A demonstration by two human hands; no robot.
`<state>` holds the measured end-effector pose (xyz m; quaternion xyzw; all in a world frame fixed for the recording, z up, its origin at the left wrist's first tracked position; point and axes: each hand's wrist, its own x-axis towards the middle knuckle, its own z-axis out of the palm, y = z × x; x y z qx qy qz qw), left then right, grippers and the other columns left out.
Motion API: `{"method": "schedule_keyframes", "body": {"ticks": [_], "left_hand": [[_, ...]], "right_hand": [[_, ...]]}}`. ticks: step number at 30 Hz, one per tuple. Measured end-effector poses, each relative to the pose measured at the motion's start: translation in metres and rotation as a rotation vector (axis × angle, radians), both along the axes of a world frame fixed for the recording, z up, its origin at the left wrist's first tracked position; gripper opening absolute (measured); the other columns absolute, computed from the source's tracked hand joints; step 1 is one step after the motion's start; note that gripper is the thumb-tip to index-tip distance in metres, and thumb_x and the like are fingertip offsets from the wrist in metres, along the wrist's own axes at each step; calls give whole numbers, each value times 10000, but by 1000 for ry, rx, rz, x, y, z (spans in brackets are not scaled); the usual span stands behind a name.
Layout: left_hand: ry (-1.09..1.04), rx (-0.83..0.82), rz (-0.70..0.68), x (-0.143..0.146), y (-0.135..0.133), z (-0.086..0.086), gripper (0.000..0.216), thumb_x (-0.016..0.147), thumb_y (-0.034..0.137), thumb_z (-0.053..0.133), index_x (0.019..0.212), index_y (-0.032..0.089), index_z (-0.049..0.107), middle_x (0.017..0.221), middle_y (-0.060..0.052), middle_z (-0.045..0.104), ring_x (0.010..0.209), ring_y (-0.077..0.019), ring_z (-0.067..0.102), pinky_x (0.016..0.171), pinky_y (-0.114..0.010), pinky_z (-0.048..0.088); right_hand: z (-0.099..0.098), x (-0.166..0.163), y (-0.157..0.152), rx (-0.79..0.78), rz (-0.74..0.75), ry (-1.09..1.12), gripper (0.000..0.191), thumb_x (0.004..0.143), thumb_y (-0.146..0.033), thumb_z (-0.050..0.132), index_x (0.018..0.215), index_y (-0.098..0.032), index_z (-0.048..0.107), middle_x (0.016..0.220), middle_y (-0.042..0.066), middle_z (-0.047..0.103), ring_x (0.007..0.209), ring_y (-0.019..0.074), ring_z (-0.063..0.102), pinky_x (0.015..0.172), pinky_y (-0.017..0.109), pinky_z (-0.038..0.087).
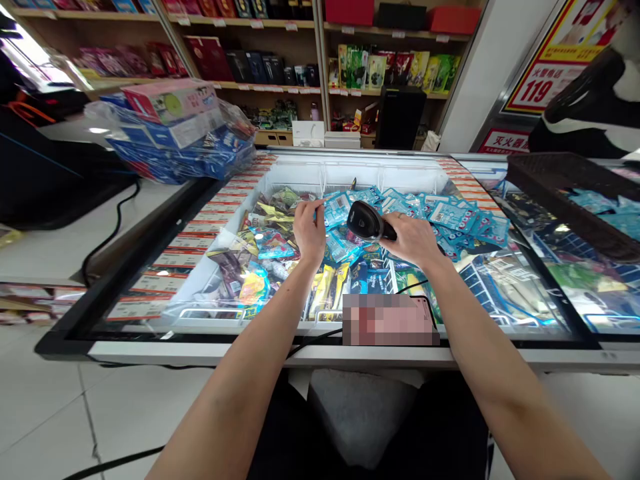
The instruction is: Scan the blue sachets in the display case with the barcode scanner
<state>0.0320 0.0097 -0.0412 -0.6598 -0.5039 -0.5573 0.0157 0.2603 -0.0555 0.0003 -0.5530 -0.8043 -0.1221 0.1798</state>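
My right hand (413, 237) is wrapped around the handle of a black barcode scanner (364, 220), whose head points left. With its fingers closed, my left hand (310, 230) pinches the left edge of a light-blue packet (337, 209) that shows a white barcode label. The scanner head is just right of this packet, and a small gap shows between them. More blue packets (453, 212) lie spread in an overlapping heap beyond and right of my right hand, on the freezer's glass top (200, 293).
Through the glass, several colourful ice-cream packs (255, 283) show. A phone (390, 320), partly blurred out, lies at the front edge. Plastic-wrapped boxes (170, 127) stand at the left, a dark brown basket (565, 193) at the right. A black cable (315, 340) crosses the front rim.
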Motion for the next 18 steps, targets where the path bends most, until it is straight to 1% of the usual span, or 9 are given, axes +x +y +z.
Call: {"method": "schedule_keyframes", "body": {"ticks": [2,4,8,18], "left_hand": [[-44,2,63,-2,1,-1,287,927,352,381,1021,203,607,972,-64,580,941,-158,558,847,-279,435],[-49,-16,80,-3,2,-3,285,925,353,385,1017,205,611,966,-62,580,929,-160,561,840,-279,439],[-13,-32,75,-3,4,-4,282,923,346,388,1014,209,617,953,-60,585,913,-164,563,839,-282,434],[51,-35,25,1,1,-2,290,929,340,372,1023,210,614,962,-58,592,925,-163,551,859,-283,417]], "right_hand": [[0,-1,-1,3,0,-2,326,832,-401,512,1103,-227,562,1031,48,657,839,209,601,594,278,307],[-1,-2,-1,1,2,-7,316,826,-389,517,1089,-219,563,1013,46,660,831,204,598,594,274,302],[-2,-4,-1,-10,9,-5,322,825,-390,514,1087,-207,560,1016,51,659,831,200,589,603,270,303],[-5,-6,2,11,-9,-6,342,840,-410,505,1110,-206,559,1035,56,655,854,210,598,591,277,302]]}}
